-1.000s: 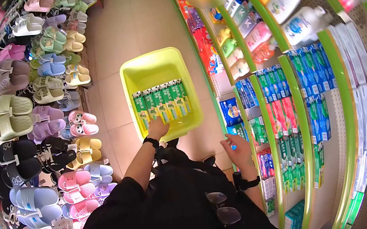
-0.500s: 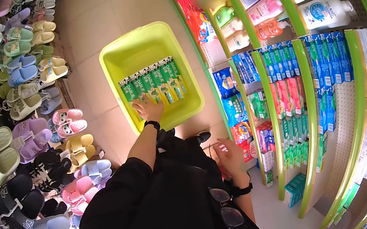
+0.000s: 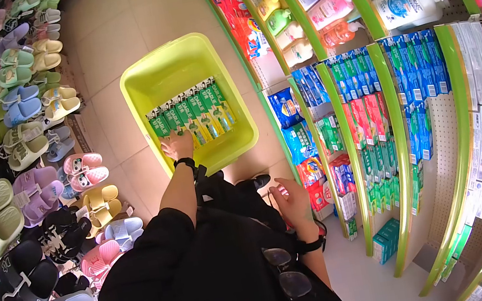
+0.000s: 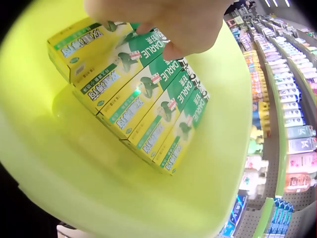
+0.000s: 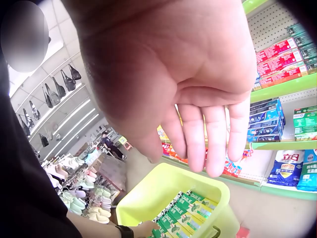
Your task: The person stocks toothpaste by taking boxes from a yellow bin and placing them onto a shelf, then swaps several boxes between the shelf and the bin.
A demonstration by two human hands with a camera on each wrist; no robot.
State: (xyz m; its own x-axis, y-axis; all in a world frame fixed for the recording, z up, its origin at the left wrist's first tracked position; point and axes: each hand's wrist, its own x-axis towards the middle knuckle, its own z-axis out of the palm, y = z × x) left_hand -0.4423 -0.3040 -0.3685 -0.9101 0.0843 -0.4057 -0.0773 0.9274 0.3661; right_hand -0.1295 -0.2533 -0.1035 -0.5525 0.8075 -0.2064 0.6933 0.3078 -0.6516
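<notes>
The tub (image 3: 144,77) is my landmark: a yellow-green plastic one, set on the pale tiled floor (image 3: 110,39) of a shop aisle. Left of the tub stands a rack of slippers (image 3: 21,154) in many colours. Right of it, close along its long wall, rise green-edged shelves (image 3: 394,101) packed with toothpaste, bottles and packets.

Inside the tub, a row of green toothpaste boxes (image 3: 197,114) lies flat on the bottom, side by side and touching, across the half nearer to me. Past the boxes the tub's bottom shows plain yellow up to its far wall.

My left grip (image 3: 177,145) reaches in over the tub's near rim, and its fingertips rest on the boxes at the left end of the row. Whether they curl round a box I cannot tell. My right grip (image 3: 292,200) hangs outside the tub, off its near right corner and by the lower shelves, fingers loose and nearly straight, holding nothing.

Bare floor runs on beyond the tub's far end, and a strip of it lies between the tub and the slippers.
</notes>
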